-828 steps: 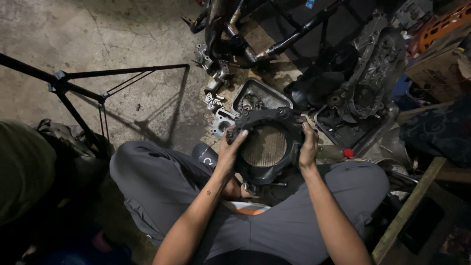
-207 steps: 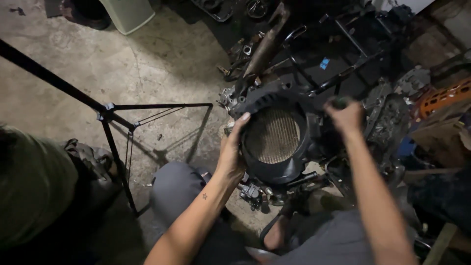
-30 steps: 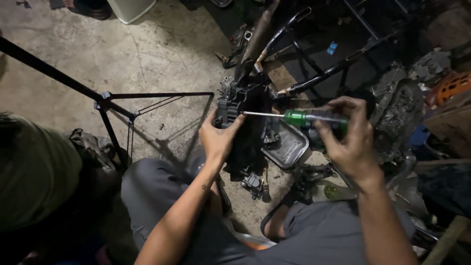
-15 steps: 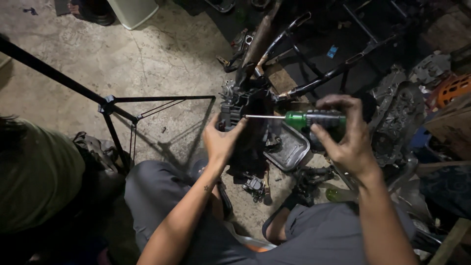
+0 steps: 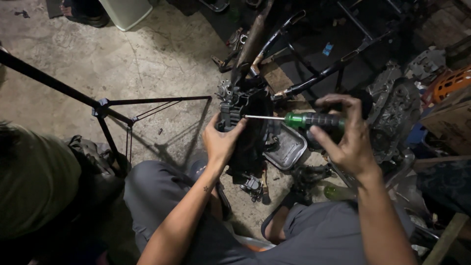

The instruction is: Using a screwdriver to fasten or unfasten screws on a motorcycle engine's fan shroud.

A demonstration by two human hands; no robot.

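Mid-frame, our left hand (image 5: 222, 142) grips the dark engine casing (image 5: 244, 110); right hand (image 5: 343, 135) fingers curl round the screwdriver (image 5: 299, 119), tip hidden

We've got a screwdriver (image 5: 294, 119) with shiny steel shaft and glossy green-and-black plastic handle, poking at a matt, grimy dark cast-metal engine cover (image 5: 241, 118). Dull grey metal tray (image 5: 287, 149), rough stained concrete floor (image 5: 147, 68).

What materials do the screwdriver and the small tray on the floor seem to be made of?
Screwdriver: thin shaft looks like bright steel, as it glints; the handle seems glossy green plastic with a black ribbed grip, held in the right hand. Tray: probably dull grey metal, with soft sheen along its raised rim.
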